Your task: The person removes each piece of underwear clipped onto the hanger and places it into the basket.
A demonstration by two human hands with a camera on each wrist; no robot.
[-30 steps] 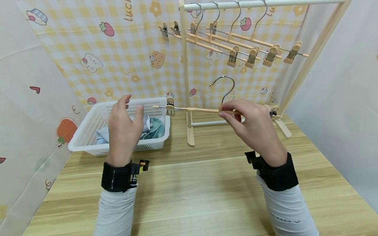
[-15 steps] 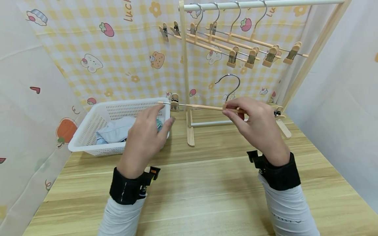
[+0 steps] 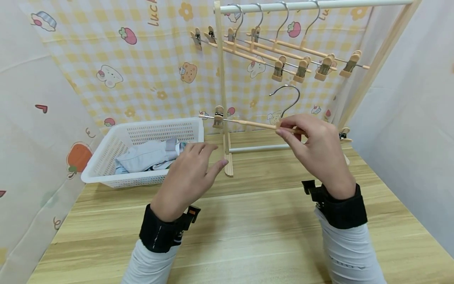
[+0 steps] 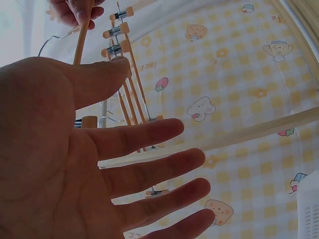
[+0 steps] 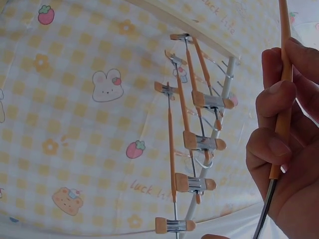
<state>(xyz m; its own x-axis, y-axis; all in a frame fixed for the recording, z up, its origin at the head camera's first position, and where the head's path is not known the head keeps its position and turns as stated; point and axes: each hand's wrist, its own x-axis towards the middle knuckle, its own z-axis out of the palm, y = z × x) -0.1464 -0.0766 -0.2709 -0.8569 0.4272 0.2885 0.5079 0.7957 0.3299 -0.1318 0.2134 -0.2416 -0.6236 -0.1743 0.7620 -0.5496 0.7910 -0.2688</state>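
Note:
My right hand [image 3: 315, 146] pinches the bar of a clip hanger [image 3: 255, 124] close to its metal hook, holding it in the air before the rack. One clip [image 3: 218, 117] shows at the hanger's left end; the other end comes out behind the hand. In the right wrist view, the right hand's fingers [image 5: 271, 102] curl round the tan bar. My left hand [image 3: 189, 173] holds nothing; it is below and left of the hanger, apart from it. In the left wrist view its fingers [image 4: 154, 172] are spread and nearly straight.
A white basket [image 3: 118, 179] with folded clothes [image 3: 149, 154] stands left on the wooden table [image 3: 234, 232]. Behind the hands rises a rack with a white top rail [image 3: 340, 4]. Several clip hangers [image 3: 276, 49] hang from it. A checked cloth [image 3: 156, 79] covers the back.
My right hand has carried the hanger to the right and slightly up. The left hand has moved right and down, from over the basket to its right front corner.

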